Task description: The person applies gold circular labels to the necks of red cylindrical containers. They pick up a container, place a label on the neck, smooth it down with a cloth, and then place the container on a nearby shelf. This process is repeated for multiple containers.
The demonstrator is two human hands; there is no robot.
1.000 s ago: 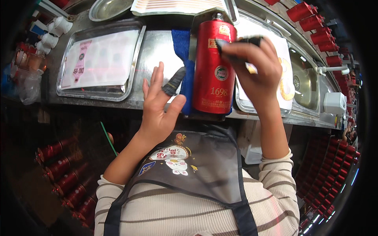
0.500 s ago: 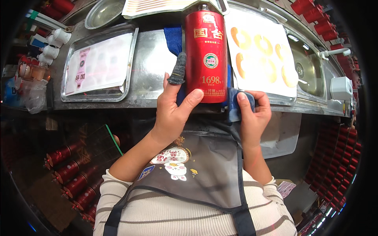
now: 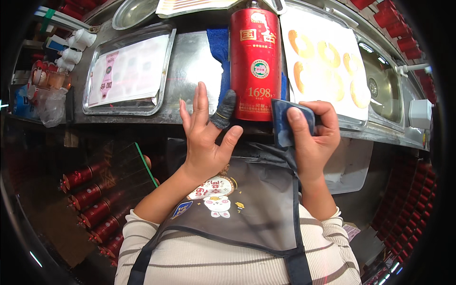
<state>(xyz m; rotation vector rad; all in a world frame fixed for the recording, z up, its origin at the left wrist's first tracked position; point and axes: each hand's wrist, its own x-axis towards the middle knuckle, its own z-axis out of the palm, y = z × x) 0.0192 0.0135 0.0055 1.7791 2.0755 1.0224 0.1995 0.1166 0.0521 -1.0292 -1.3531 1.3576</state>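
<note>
A red bottle (image 3: 253,71) with gold characters and a round green-and-white emblem lies on a blue cloth (image 3: 219,45), its neck pointing away from me. My left hand (image 3: 205,133) is beside its lower left, fingers spread and holding nothing. A dark grey finger cot (image 3: 225,110) covers the index finger, which is close to the bottle's left edge; whether it touches is unclear. Between thumb and fingers, my right hand (image 3: 316,135) grips a flat dark blue scraper (image 3: 288,135). The scraper's upper left corner is at the bottle's lower right edge.
On the steel counter, a tray (image 3: 161,102) at left carries white sheets and a pink label (image 3: 108,76). To the right lies a white sheet (image 3: 327,28) with several orange ring shapes, beside a sink (image 3: 398,114). More red bottles (image 3: 97,213) stand low on both sides.
My left fingers have spread, and the thumb has come off the bottle's lower front. My right hand has brought the scraper up against the bottle's lower right corner. The whole view has shifted slightly.
</note>
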